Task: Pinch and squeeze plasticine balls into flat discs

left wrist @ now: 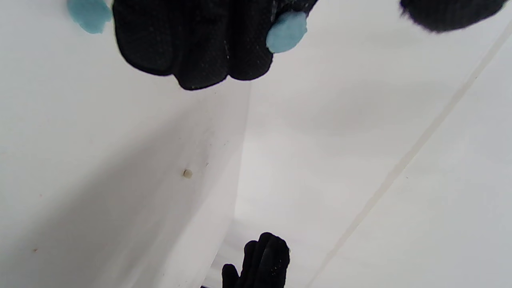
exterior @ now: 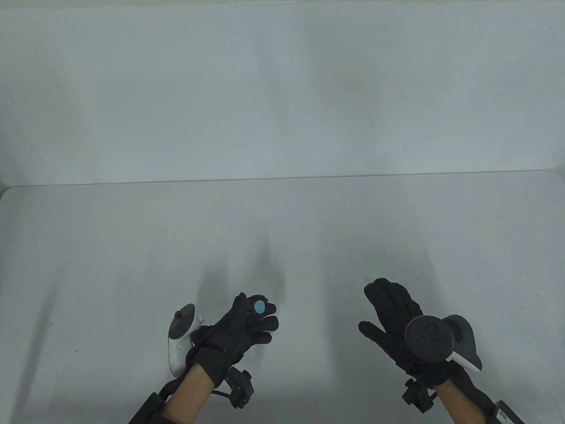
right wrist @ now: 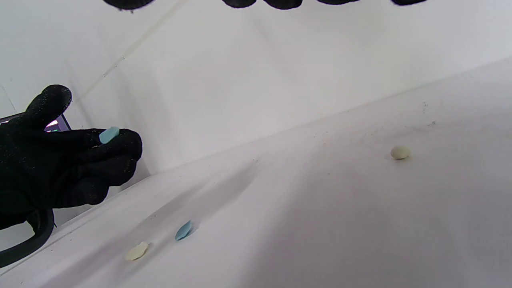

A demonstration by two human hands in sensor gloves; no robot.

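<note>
My left hand point(exterior: 254, 313) is low over the table with its fingers curled. A flattened blue plasticine disc point(exterior: 260, 306) lies on its fingertips, and the thumb is lifted off it. The disc also shows in the left wrist view point(left wrist: 286, 32) and the right wrist view point(right wrist: 109, 135). My right hand point(exterior: 366, 309) hovers to the right with its fingers spread and holds nothing. A small cream plasticine ball point(right wrist: 400, 152) sits on the table and also shows in the left wrist view point(left wrist: 187, 173).
A second blue disc point(right wrist: 183, 231) and a cream disc point(right wrist: 137, 251) lie flat on the table below my left hand. An edge of the blue one shows beside my left fingers point(exterior: 274, 334). A white wall point(exterior: 282, 88) rises behind the white table point(exterior: 132, 247).
</note>
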